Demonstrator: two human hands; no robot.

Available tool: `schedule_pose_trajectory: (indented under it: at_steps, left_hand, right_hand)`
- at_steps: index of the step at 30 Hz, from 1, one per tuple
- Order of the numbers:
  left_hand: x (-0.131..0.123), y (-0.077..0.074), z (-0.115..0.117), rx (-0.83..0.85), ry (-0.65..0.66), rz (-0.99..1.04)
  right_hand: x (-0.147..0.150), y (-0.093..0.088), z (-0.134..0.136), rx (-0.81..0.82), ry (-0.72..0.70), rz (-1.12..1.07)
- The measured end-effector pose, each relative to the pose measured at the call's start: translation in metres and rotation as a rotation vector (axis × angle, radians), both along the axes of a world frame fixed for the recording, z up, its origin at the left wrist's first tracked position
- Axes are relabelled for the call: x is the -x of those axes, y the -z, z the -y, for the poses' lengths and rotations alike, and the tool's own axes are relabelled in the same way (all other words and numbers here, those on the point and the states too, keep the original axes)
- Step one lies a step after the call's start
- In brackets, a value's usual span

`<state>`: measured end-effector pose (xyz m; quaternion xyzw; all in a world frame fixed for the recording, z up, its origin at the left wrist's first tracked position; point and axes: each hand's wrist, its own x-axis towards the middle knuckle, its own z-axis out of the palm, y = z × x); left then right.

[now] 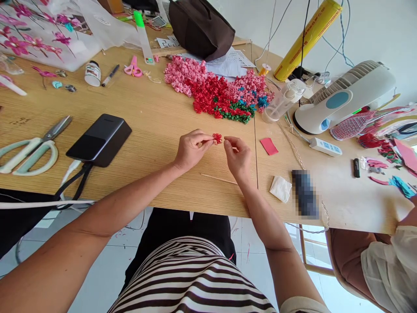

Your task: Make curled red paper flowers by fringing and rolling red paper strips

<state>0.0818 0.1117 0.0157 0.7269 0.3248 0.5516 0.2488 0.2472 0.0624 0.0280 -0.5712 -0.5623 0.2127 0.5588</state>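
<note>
A small red knotted cord flower point(217, 138) sits above the table's front half, held up between both hands. My left hand point(192, 150) pinches its left side between thumb and fingertips. My right hand point(238, 157) comes in from the other side, its fingertips closed at the flower's right edge. A thin wooden stick point(218, 178) lies on the tabletop just below my hands. A large heap of pink, red and green knotted flowers point(211, 91) lies farther ahead.
On the wooden table point(156, 121) lie green-handled scissors point(29, 145), a black power bank point(99, 139), pink scissors point(133, 67), a red paper square point(269, 146), a tissue point(280, 189) and a power strip point(325, 146). A white fan point(345, 98) stands right. A co-worker's sleeve point(391, 269) shows lower right.
</note>
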Motion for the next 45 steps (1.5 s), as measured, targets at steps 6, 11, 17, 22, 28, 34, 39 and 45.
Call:
schedule_pose_trajectory:
  at_steps: [6,11,17,22,28,34,39,45]
  left_hand:
    - [-0.001,0.005,-0.002,-0.046,0.025,-0.032]
    - [-0.001,0.009,-0.004,-0.027,0.057,-0.089]
    - [-0.002,0.011,-0.007,-0.026,0.091,-0.163]
    - [-0.001,0.016,-0.015,0.006,0.088,-0.191]
    - [-0.001,0.019,-0.021,0.116,0.11,-0.112]
    - [0.003,0.018,-0.031,0.384,-0.106,-0.017]
    - [0.008,0.017,-0.038,0.406,-0.246,0.004]
    - [0.01,0.021,-0.042,0.363,-0.277,0.044]
  right_hand:
    - [-0.002,0.0,-0.004,0.113,-0.104,-0.149]
    - [-0.003,0.002,-0.002,0.195,-0.182,-0.196]
    - [-0.006,0.004,-0.006,0.217,-0.16,-0.191]
    - [-0.005,0.007,-0.011,0.262,-0.178,-0.187]
    - [-0.003,0.002,-0.017,0.31,-0.146,-0.111]
    - [0.0,-0.01,-0.057,0.307,-0.093,0.004]
    - [0.016,-0.016,-0.121,0.308,-0.004,0.265]
    - [0.014,-0.016,-0.157,0.288,0.078,0.508]
